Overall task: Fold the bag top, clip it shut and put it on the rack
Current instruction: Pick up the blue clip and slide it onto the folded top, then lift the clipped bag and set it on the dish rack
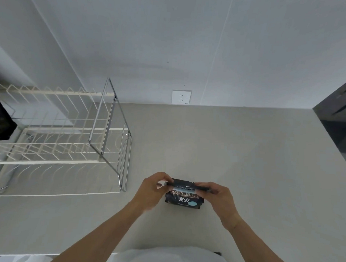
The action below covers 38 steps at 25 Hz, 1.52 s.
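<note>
1. Small black bag [184, 199] stands on the grey worktop [245, 162], near front edge.
2. Left hand [150, 190] and right hand [217, 195] each grip an end of a slim black clip [183, 184] across the bag top.
3. White wire rack [56, 138] well left; bare worktop between.
4. Wall socket [181, 96] behind; dark appliance [339, 125] far right.

rack [56, 138]: left end cut off | bag [184, 198] print: blurred

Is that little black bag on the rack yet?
No. The bag stands on the counter, held between both hands, right of the rack.
</note>
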Available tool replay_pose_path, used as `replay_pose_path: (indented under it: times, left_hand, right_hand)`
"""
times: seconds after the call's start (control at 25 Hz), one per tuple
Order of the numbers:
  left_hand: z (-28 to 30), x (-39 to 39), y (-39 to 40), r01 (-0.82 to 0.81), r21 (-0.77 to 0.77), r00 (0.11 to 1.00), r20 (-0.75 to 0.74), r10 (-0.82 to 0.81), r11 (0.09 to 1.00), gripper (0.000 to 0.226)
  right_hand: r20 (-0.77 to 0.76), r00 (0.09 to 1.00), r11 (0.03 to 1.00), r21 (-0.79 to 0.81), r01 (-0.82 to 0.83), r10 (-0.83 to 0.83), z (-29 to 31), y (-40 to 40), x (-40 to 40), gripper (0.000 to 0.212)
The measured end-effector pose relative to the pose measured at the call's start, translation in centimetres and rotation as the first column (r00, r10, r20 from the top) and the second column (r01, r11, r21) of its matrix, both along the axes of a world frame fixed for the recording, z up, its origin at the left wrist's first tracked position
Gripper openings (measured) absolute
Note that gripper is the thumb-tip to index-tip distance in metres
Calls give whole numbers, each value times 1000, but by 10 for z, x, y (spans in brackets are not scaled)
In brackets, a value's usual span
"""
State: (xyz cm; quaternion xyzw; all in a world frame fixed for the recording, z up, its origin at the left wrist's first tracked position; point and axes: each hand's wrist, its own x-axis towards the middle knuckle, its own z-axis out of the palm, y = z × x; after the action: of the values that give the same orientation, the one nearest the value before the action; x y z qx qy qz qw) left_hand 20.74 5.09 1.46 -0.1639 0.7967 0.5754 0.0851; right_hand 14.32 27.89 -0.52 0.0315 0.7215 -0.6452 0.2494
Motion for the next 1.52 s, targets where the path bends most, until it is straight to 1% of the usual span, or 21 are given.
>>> replay_pose_path:
  times: [0.08,0.24,0.28,0.36,0.4,0.48,0.56,0.68,0.84,0.96,1.08,1.16,1.28,1.44,1.52]
  left_hand:
    - [-2,6,2,-37,26,999,3,37,999,14]
    - [-8,22,3,-9,34,1000,0,9,999,20]
    - [-7,24,3,15,48,1000,14,-15,999,25]
    - [-4,23,4,112,46,990,80,-116,993,44]
    - [-3,22,5,170,-2,980,106,-168,986,51]
    - [-3,20,10,234,-145,968,127,-217,961,54]
    - [-2,18,16,211,-244,976,110,-189,946,52]
    - [5,12,21,159,-291,986,104,-134,944,51]
    - [15,10,23,174,-306,983,110,-147,936,55]
    - [30,10,18,227,-271,973,102,-207,935,57]
    - [60,8,2,270,-230,963,50,-265,935,57]
    - [91,4,-9,256,-198,963,-32,-267,946,58]
    - [148,4,-33,218,-114,954,-182,-236,969,58]
    - [230,3,-79,215,16,909,-370,-194,976,56]
    - [266,4,-109,220,45,872,-456,-176,974,56]
  right_hand:
    - [-41,999,1000,11,-18,19,0,1,4,17]
    - [-111,987,992,58,-111,117,-3,7,14,20]
    - [-109,983,987,72,-140,148,-5,8,16,23]
    - [-86,971,974,68,-218,224,-8,10,18,42]
    - [-86,962,965,56,-256,260,-10,11,20,53]
    - [-134,942,951,68,-301,308,-15,11,25,64]
    - [-194,929,948,117,-297,315,-22,9,26,70]
    - [-237,924,950,164,-266,300,-23,7,19,71]
    - [-227,929,953,150,-263,292,-13,10,16,67]
    - [-256,917,947,177,-267,307,12,17,17,62]
    - [-286,893,931,221,-291,347,52,18,12,57]
    - [-324,876,927,235,-292,358,89,13,5,57]
    - [-431,828,929,249,-274,360,157,-6,-1,60]
    - [-562,754,941,219,-260,339,246,-45,-7,63]
    - [-625,709,944,191,-267,327,282,-72,-10,63]
